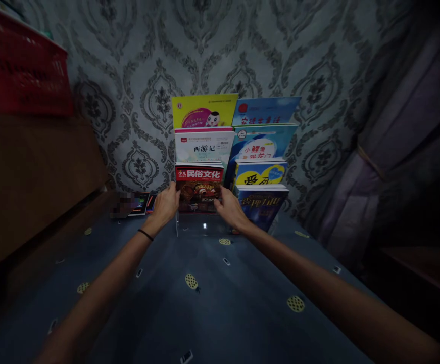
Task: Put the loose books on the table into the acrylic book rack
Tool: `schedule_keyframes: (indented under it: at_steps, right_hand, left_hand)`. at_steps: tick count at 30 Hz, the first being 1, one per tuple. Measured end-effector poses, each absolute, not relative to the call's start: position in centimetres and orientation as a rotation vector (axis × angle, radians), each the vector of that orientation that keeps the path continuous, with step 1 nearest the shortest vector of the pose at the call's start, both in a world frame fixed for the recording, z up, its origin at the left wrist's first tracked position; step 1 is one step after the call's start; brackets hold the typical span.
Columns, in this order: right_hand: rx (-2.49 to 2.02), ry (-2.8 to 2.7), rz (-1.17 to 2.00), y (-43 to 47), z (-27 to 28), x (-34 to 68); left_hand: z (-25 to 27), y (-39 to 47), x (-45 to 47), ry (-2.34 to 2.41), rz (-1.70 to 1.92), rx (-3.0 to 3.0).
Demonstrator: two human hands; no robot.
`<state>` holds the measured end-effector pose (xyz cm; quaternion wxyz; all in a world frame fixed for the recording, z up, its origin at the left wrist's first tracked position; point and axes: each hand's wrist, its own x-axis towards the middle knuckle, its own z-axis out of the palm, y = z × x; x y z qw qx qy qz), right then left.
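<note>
Red book [200,191]: upright, front of left column, clear rack [204,227]. Left hand [165,205], right hand [231,207]: apart, clamped on its opposite side edges. Dark-blue book [261,206]: right column, front.

Home rm from where I stand: damask-type wallpaper [204,55] at 12 o'clock, tied curtain [350,212] at 3, pineapple-print cloth [238,303] at 6, kids' bks [255,144] ctr.

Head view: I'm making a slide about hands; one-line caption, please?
Left hand and right hand grasp a red book by its sides, other books standing behind and beside it.
</note>
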<state>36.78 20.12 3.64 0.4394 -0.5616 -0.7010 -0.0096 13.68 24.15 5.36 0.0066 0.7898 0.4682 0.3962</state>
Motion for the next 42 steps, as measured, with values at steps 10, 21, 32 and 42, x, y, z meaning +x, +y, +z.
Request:
schedule_keyframes:
  at_steps: [10, 21, 32, 42]
  right_hand:
    - [-1.486, -1.704, 0.019, 19.9, 3.6, 36.3]
    - [-1.508, -1.658, 0.055, 20.2, 3.7, 36.1]
    - [-1.457, -1.641, 0.020, 20.5, 2.1, 36.4]
    - [-1.443, -1.625, 0.006, 20.4, 2.0, 36.3]
  left_hand:
    - [7.6, 21.8, 14.6, 1.920, 0.728, 2.618]
    - [7.2, 22.1, 14.4, 1.872, 0.766, 2.631]
    - [6.4, 22.6, 13.5, 1.776, 0.820, 2.627]
    - [6.2, 22.4, 13.5, 1.741, 0.852, 2.626]
